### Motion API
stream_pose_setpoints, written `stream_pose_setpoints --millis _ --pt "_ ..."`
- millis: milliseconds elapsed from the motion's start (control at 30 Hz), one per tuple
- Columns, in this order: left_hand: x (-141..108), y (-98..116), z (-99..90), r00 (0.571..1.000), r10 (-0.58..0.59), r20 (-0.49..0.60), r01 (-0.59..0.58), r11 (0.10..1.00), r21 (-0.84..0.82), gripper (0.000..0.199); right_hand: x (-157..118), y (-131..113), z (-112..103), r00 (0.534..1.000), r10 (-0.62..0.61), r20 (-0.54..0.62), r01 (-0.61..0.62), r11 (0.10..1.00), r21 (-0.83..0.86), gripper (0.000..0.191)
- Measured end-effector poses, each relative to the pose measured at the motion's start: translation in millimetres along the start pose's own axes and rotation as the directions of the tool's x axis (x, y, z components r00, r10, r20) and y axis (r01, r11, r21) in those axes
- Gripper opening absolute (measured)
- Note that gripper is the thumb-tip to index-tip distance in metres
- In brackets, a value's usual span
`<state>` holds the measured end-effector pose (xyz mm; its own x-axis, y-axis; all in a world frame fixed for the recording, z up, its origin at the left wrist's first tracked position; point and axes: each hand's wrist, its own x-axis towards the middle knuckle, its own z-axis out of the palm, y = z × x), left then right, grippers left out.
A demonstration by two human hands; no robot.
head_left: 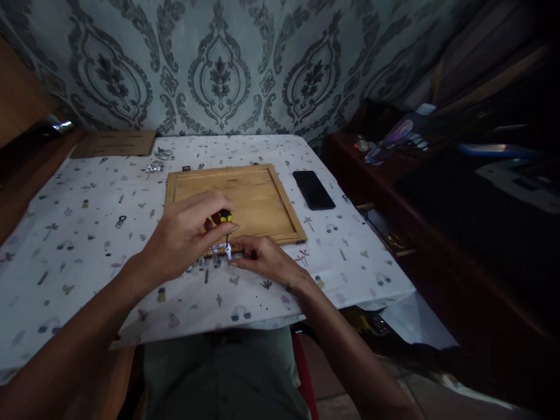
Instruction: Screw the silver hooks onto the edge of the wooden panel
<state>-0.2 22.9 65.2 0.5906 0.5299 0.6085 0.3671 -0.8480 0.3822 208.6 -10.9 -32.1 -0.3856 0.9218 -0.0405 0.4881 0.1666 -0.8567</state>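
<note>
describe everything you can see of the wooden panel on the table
The wooden panel is yellowish-brown, with a raised frame around a flat, grained centre bearing darker marks. It lies flat on the patterned white cloth, slightly angled. Both hands, left and right, work at its near edge, where shiny metal fittings sit, partly hidden.
</note>
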Motion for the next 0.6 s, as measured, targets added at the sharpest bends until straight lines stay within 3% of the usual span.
stream_pose_setpoints --millis 300,600 --pt "-3.2 -4.6 3.5 0.998 0.007 -0.06 -0.003 0.998 0.058 0.019 -0.6 -7.4 -3.0 1.0 0.021 0.007 -0.021 1.0 -0.021 0.041" --pt "-9.7 -6.7 4.0 0.983 -0.095 -0.156 0.1 0.995 0.028 0.013 1.3 0.7 0.8 1.0 -0.005 -0.014 0.005 1.0 0.008 0.043"
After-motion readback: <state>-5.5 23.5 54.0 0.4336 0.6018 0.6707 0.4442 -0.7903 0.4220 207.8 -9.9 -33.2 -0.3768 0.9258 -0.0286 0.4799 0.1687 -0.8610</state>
